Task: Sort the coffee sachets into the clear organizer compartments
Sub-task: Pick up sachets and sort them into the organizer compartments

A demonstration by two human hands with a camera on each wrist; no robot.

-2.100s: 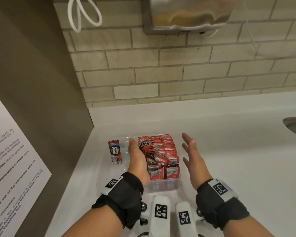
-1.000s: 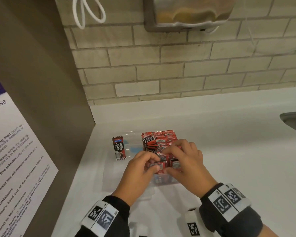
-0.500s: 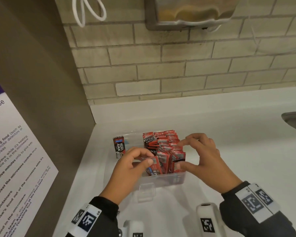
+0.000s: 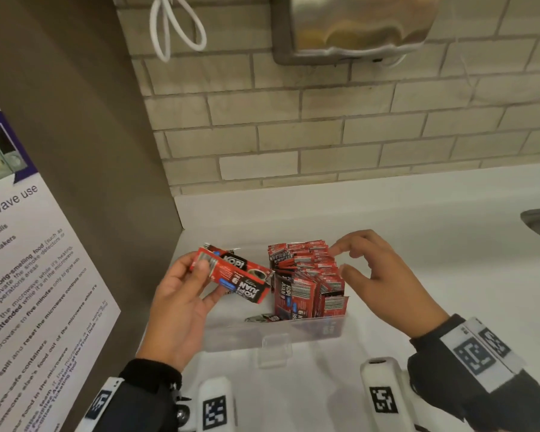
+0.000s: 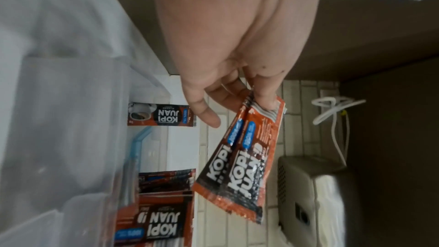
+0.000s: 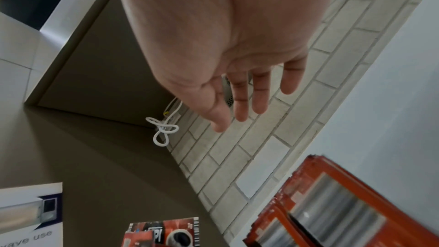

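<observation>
Head view: at the near edge of the white counter (image 4: pixel 418 275), two wrists in black bands with coded white tags frame a clear organizer (image 4: pixel 275 336). The left hand (image 4: pixel 181 304) is lifted over the organizer's left compartment, thumb and fingers clamped on one end of a pair of red-and-black Kopi Juan sachets (image 4: pixel 237 280), which jut rightward toward the packed row. The left wrist view confirms two sachets held overlapped, pinched at their top edge (image 5: pixel 247 157), hanging clear of the organizer's wall (image 5: pixel 71 138). The right hand (image 4: pixel 384 275) hovers at the right side of the organizer with fingers loosely spread and holding nothing; its fingertips sit just beside the far end of the stacked sachets (image 4: pixel 309 279), and whether they touch cannot be told. Those sachets stand upright, filling the right compartment from near to far. One sachet lies flat on the floor of the left compartment, near the front wall (image 4: pixel 262 318). A single sachet (image 5: pixel 161 114) stands at the far left corner. Beyond, a pale brick wall (image 4: pixel 325 135) carries a steel dispenser (image 4: pixel 356 26) and a looped white cord (image 4: pixel 175 29). A microwave notice (image 4: pixel 28 275) hangs on the brown panel at left.
</observation>
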